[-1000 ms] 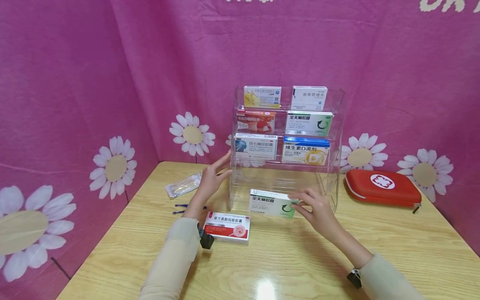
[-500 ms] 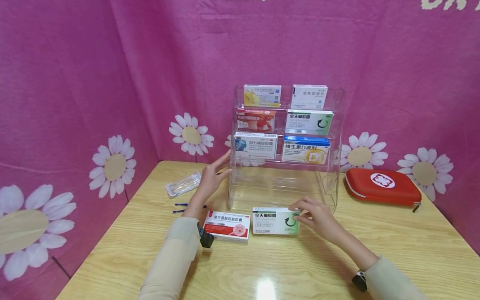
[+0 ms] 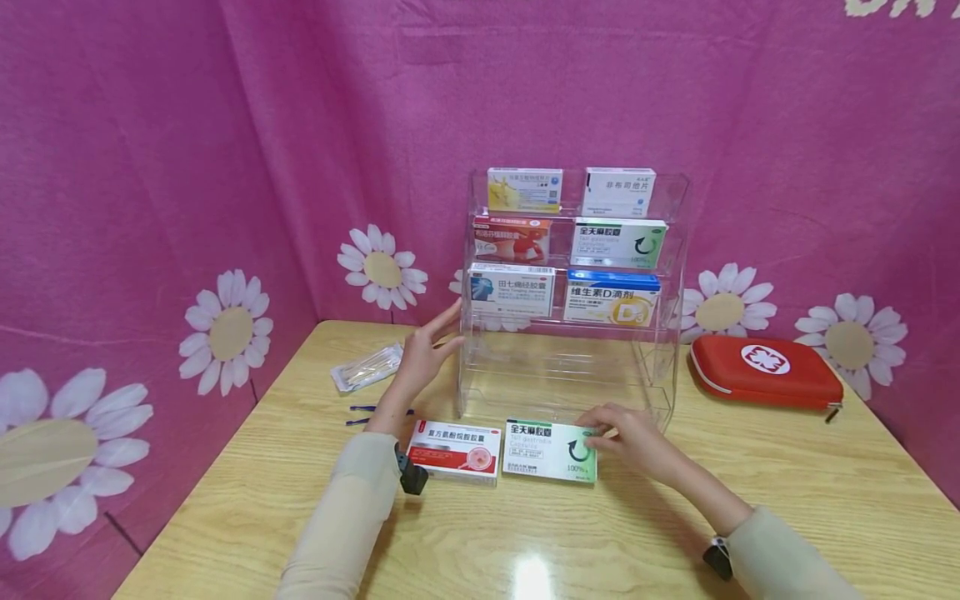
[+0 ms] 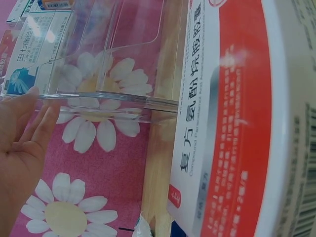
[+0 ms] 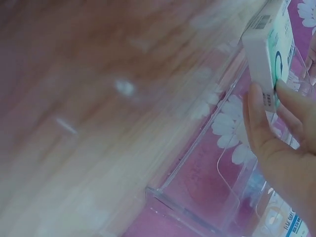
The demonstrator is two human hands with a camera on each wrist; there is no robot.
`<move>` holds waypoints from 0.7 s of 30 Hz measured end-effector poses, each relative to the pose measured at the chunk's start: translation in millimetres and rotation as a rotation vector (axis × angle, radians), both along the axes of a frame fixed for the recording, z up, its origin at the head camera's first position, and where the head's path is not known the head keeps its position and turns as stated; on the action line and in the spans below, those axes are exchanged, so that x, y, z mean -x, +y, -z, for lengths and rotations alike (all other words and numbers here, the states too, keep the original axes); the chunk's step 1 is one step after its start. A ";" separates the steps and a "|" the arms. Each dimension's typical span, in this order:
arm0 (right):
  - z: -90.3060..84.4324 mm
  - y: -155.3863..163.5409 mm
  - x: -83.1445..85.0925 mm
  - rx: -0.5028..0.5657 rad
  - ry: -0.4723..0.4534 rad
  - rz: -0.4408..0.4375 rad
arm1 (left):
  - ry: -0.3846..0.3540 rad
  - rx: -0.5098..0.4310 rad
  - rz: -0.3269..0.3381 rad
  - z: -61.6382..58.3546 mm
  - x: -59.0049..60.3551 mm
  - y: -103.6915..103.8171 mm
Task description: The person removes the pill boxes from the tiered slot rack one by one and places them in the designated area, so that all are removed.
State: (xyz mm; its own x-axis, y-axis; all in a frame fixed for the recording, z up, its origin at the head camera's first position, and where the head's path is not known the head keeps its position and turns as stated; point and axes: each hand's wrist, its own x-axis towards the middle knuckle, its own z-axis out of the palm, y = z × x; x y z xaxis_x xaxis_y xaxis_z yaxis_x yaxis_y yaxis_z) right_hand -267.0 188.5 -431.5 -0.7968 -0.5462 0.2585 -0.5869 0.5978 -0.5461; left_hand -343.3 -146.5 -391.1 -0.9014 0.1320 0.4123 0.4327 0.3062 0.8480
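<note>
My right hand (image 3: 626, 437) pinches the right end of a white and green medicine box (image 3: 547, 454) between thumb and fingers, in front of the rack, close over the table. In the right wrist view the same medicine box (image 5: 269, 49) shows its narrow white side and barcode. Straight fingers of my left hand (image 3: 427, 354) touch the left side of a clear tiered display rack (image 3: 555, 367). A red and white medicine box (image 3: 450, 450) lies on the table just left of the green one; it looms large in the left wrist view.
On the rack's upper three tiers stand several medicine boxes (image 3: 512, 292) in two columns. A red zip case (image 3: 765, 371) lies to the right. Packaged cotton swabs (image 3: 367, 369) and thin blue sticks (image 3: 363, 408) lie to the left. A pink floral cloth (image 3: 322, 167) hangs behind the table (image 3: 600, 542).
My right hand has brought the white and green medicine box out from the rack's bottom tier, forward and down beside the red and white one. The left hand stays at the rack.
</note>
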 end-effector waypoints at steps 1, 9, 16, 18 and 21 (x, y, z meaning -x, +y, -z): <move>0.2 0.1 0.8 -0.012 -0.012 -0.008 | -0.001 0.001 0.000 0.0 0.0 0.0; 1.5 -0.8 4.0 -0.034 -0.039 -0.054 | 0.010 0.002 0.001 -0.8 0.4 0.9; 1.5 0.2 5.0 -0.060 -0.079 -0.090 | 0.019 -0.012 0.004 0.1 0.5 0.7; 1.6 0.2 5.4 -0.069 -0.088 -0.097 | 0.020 -0.018 0.007 0.2 0.2 0.8; 1.4 -0.1 5.2 -0.081 -0.095 -0.102 | 0.017 -0.023 0.014 -3.0 -3.3 1.3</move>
